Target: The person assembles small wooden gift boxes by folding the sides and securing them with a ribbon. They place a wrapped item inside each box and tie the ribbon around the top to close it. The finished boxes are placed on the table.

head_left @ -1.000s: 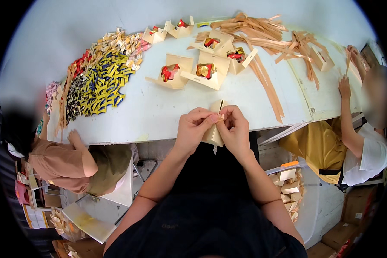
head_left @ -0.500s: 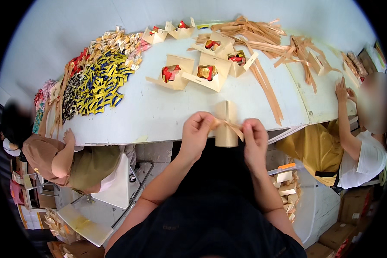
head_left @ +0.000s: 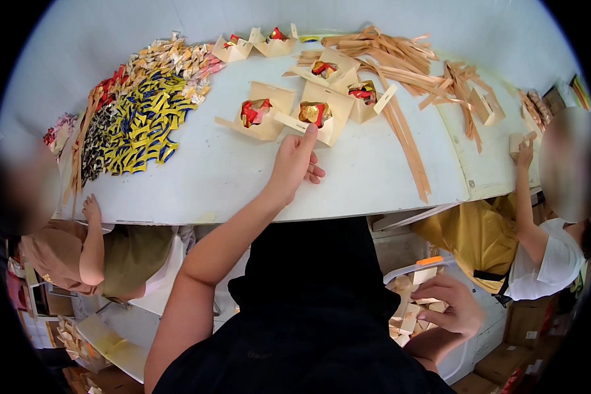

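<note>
My left hand (head_left: 295,164) reaches over the table, its index finger stretched to the near edge of an open cream box (head_left: 337,118) with gold and red wrapped sweets (head_left: 315,113) inside. Its other fingers are loosely bent and hold nothing. Close by stand more open cream boxes, one on the left (head_left: 271,98), one behind (head_left: 341,71) and one on the right (head_left: 362,108), each with red-wrapped pieces. Low on the right, my right hand (head_left: 454,307) is over a clear plastic bin (head_left: 454,269) of closed cream boxes (head_left: 407,318), fingers curved apart with no box between them.
Yellow-and-blue wrapped sweets (head_left: 144,125) are heaped on the left of the white table (head_left: 230,184). Tan ribbons (head_left: 381,52) lie at the back right. One person (head_left: 62,256) sits at the left, another (head_left: 548,253) at the right. Two filled boxes (head_left: 272,44) stand at the back.
The ribbon-tied box has left my hands and the space before me. My left hand has moved forward to the open boxes; my right hand has dropped to the bin at the right.
</note>
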`<state>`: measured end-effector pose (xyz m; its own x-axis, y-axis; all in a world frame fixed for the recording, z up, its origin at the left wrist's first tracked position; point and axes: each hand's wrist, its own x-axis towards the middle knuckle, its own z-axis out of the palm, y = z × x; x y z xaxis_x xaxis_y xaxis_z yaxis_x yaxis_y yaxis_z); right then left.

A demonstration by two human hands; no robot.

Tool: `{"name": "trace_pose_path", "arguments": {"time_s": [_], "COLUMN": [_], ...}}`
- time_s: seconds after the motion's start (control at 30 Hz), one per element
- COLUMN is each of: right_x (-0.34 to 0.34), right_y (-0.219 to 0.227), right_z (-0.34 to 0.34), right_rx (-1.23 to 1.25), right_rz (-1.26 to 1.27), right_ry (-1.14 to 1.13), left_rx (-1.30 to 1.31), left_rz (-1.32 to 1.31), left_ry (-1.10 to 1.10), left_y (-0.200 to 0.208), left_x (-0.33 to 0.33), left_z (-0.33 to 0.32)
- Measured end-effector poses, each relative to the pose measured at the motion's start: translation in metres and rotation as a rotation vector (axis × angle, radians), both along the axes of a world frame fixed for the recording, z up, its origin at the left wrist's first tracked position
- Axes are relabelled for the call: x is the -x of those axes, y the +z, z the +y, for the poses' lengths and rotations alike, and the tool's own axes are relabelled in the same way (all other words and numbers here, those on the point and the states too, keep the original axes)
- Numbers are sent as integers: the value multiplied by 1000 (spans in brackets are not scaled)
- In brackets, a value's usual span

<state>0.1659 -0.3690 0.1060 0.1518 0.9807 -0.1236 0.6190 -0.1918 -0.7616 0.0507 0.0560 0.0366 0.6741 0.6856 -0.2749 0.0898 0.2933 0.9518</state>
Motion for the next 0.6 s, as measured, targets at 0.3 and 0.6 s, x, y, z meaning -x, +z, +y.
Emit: {"name": "trace_pose_path", "arguments": {"time_s": [0.3, 0.6], "right_x": [16, 11], "right_y": [-40, -43], "right_z": [102, 116], "right_rx": [-144, -516], "right_rz": [58, 110], "right_ry": [364, -36], "left_rx": [-147, -289], "left_rz": [43, 199], "left_ry": [58, -65], "left_y": [-18, -5], "left_x": [-13, 67], "left_z": [21, 31]}}
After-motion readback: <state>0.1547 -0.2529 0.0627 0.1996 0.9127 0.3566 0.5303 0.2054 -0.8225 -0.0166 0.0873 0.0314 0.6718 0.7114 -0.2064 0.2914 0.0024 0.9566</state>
